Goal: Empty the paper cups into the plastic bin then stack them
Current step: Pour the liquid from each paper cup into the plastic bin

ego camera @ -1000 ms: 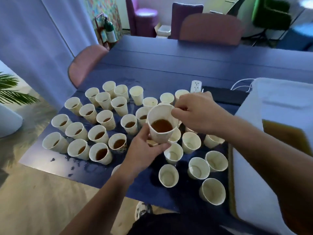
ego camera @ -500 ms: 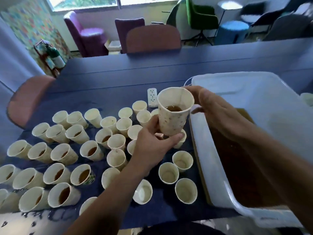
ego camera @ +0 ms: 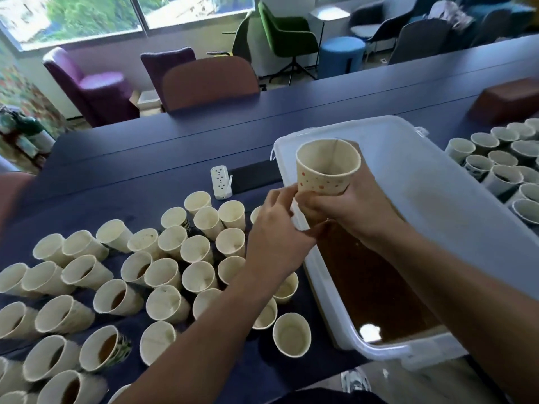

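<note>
paper cup [ego camera: 326, 170] gripped at base by right hand [ego camera: 344, 211] | upright, frame centre | plastic bin [ego camera: 455, 205] directly beneath/right | left hand [ego camera: 274, 231] touching, grip unclear

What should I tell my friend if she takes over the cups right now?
Right hand grips the dotted paper cup over the plastic bin, mouth tipped toward the far side. Left hand pinches the cup's base.
Bin holds brown liquid.
Done: the cups nearest the bin, like this empty cup, look empty.
Left: finish this pour if anything remains; many cups at the left, like this full cup, are full. No stack visible yet. More cups stand beyond the bin.
</note>
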### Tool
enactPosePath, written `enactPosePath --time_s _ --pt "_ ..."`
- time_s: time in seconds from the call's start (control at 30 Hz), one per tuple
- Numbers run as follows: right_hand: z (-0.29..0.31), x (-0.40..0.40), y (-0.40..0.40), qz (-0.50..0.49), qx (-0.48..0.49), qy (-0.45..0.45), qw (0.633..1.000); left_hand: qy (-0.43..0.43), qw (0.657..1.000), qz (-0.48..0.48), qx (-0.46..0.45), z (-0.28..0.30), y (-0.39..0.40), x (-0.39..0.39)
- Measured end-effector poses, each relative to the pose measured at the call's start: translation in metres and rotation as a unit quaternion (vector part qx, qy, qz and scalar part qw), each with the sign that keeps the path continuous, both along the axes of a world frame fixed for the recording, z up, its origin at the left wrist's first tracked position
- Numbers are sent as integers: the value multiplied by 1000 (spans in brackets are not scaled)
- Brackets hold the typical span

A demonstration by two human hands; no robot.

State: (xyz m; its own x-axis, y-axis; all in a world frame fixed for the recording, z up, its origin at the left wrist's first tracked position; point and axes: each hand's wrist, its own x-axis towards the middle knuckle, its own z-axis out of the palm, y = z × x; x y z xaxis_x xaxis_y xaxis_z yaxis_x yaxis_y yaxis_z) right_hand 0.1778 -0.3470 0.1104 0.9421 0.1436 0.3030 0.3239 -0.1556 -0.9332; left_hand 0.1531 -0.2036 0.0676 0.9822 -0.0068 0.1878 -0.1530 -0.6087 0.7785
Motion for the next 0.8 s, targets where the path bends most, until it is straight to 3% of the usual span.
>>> enactPosePath --time_s 0.27,0.6,0.8 --pt "-28 26 -50 -55 -151 5 987 51 988 -83 117 -27 12 1" --pt "-74 38 -76 -118 -335 75 932 87 986 -104 101 -36 20 1" --pt "-78 36 -77 -124 -459 11 880 87 987 -97 93 -39 21 -1"
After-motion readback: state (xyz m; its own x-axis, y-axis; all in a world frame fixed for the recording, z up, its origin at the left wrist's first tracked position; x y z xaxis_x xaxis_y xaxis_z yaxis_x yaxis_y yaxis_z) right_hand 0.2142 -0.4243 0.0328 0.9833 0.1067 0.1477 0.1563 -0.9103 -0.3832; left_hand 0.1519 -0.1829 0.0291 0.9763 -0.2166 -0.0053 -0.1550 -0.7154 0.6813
